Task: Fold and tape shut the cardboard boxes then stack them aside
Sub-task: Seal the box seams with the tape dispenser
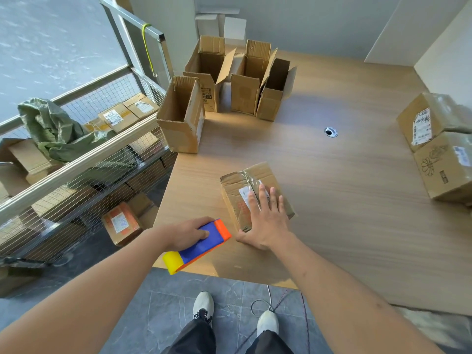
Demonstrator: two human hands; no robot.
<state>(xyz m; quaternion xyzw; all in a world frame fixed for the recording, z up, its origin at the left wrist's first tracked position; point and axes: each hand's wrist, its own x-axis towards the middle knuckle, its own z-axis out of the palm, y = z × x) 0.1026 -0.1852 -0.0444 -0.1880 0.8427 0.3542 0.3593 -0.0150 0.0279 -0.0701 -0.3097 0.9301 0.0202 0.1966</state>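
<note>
The box (255, 192), near the table (344, 175) front edge, is pressed flat by the right hand (265, 221), fingers straight. The dispenser (199, 245) is gripped by the left hand (186, 232). Taping looks finished; stacking beside the sealed boxes (439, 149) is called for next.

Sunlit wooden table (332, 175), grey-tiled floor (166, 315)

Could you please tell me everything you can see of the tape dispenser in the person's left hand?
The blue, orange and yellow plastic tape dispenser is blocky, with a blue body, an orange end toward the box and a yellow rounded end toward the person. The left hand grips it from above. It lies tilted over the near left corner of the pale wooden table.
</note>
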